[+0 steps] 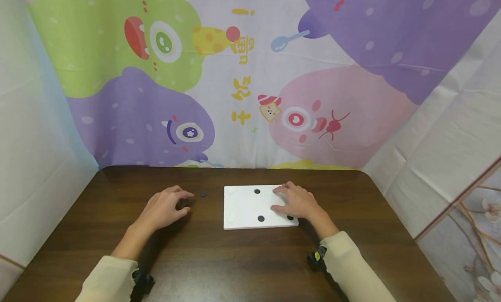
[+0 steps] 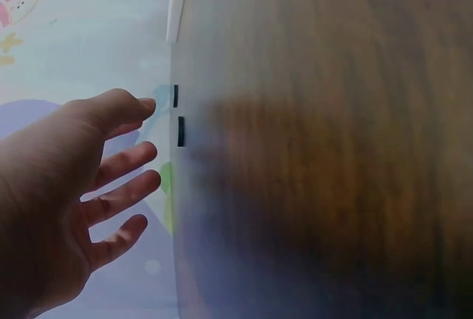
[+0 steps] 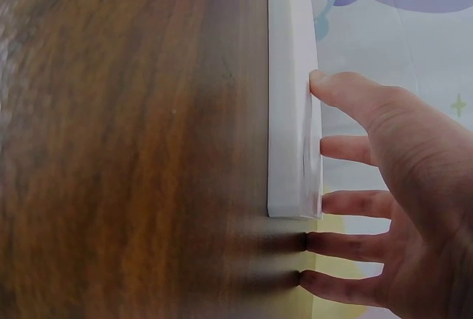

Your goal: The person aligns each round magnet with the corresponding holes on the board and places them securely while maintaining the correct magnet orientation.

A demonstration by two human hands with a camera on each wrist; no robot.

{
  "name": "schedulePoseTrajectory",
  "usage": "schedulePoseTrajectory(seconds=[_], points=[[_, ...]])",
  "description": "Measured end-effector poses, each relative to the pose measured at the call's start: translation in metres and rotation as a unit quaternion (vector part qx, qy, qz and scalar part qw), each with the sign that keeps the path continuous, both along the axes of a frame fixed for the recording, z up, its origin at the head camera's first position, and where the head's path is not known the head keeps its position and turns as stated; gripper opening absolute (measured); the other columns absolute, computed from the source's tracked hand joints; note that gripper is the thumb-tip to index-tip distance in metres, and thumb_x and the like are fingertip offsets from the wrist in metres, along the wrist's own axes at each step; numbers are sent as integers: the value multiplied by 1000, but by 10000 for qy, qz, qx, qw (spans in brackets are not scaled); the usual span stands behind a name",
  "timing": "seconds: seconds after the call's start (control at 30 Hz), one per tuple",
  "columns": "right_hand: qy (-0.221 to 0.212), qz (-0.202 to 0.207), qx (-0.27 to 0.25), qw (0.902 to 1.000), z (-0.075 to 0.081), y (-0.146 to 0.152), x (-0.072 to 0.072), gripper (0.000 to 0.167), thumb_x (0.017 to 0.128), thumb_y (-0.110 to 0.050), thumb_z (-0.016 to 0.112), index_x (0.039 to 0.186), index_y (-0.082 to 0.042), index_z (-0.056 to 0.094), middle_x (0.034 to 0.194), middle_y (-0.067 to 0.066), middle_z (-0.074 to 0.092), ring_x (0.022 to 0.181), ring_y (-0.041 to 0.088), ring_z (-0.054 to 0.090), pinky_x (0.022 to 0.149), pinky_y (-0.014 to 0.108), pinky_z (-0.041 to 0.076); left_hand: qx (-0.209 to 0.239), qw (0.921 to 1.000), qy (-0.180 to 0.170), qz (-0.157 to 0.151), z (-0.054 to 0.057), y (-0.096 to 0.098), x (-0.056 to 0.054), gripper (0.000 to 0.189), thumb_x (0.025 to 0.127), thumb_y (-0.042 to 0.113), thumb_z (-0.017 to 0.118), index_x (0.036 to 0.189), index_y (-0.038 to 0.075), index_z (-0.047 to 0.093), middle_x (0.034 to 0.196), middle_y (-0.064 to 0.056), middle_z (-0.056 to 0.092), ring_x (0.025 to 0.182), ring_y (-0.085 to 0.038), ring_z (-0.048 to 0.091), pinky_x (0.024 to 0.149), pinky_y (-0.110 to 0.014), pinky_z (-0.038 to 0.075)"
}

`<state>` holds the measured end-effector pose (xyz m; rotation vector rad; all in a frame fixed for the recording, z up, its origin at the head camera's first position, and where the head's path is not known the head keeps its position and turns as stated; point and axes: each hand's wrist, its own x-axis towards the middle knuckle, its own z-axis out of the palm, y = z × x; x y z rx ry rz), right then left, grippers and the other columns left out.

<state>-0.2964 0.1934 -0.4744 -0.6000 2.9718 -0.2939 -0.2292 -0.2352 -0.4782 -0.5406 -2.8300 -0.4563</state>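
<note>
A flat white board [image 1: 242, 206] lies on the brown table. Black discs [image 1: 261, 218] dot its middle and right part, and faint white round marks [image 1: 231, 220] show at its left corners. My right hand [image 1: 299, 202] is over the board's right end; in the right wrist view its thumb [image 3: 344, 90] touches the board's face, fingers spread. A loose black disc [image 1: 203, 194] rests on the table left of the board. My left hand [image 1: 166, 206] hovers just left of that disc, fingers loosely bent, holding nothing. Two dark discs [image 2: 181, 131] appear beyond its fingertips in the left wrist view.
A cartoon-print cloth [image 1: 250, 145] hangs along the table's back edge, with pale sheets on both sides. The wooden table [image 1: 235, 267] extends in front of the board. Small black devices [image 1: 142, 282] are strapped at both wrists.
</note>
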Motion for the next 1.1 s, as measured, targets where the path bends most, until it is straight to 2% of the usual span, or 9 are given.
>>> schedulePoseTrajectory(seconds=[0.17, 0.4, 0.63, 0.9, 1.1], points=[[-13, 8, 35, 10000, -1, 0, 0, 67, 99, -60, 78, 154, -23, 70, 156, 21, 64, 133, 44, 69, 102, 69, 62, -14, 9998, -198, 67, -3, -3, 1, 34, 94, 22, 90, 127, 14, 85, 112, -6, 79, 85, -19, 69, 67, -36, 54], [-6, -2, 32, 10000, 0, -1, -1, 67, 99, -59, 78, 155, -23, 69, 155, 21, 65, 131, 43, 70, 102, 70, 62, 7, 9985, -532, 99, -3, -7, 0, 34, 94, 23, 90, 126, 13, 85, 112, -6, 79, 91, -23, 74, 73, -42, 60], [-13, -21, 47, 10000, 1, -1, -1, 67, 99, -59, 78, 155, -23, 69, 156, 22, 64, 132, 43, 70, 103, 70, 61, -47, 9981, -618, 50, -4, -8, -1, 31, 94, 22, 90, 124, 13, 86, 109, -4, 79, 93, -24, 75, 78, -46, 62], [-5, -20, 54, 10000, 1, 0, -1, 67, 99, -59, 78, 155, -23, 69, 155, 21, 65, 131, 43, 70, 102, 69, 62, -109, 9967, -801, 103, -1, -7, -3, 24, 95, 18, 90, 119, 14, 90, 117, -9, 83, 101, -33, 78, 78, -48, 62], [4, -23, 53, 10000, 1, 0, 0, 67, 99, -59, 78, 154, -23, 70, 154, 21, 66, 132, 43, 70, 101, 69, 62, -174, 9968, -778, 109, -1, -6, -5, 26, 94, 16, 91, 120, 16, 90, 117, -9, 84, 108, -38, 80, 84, -52, 65]])
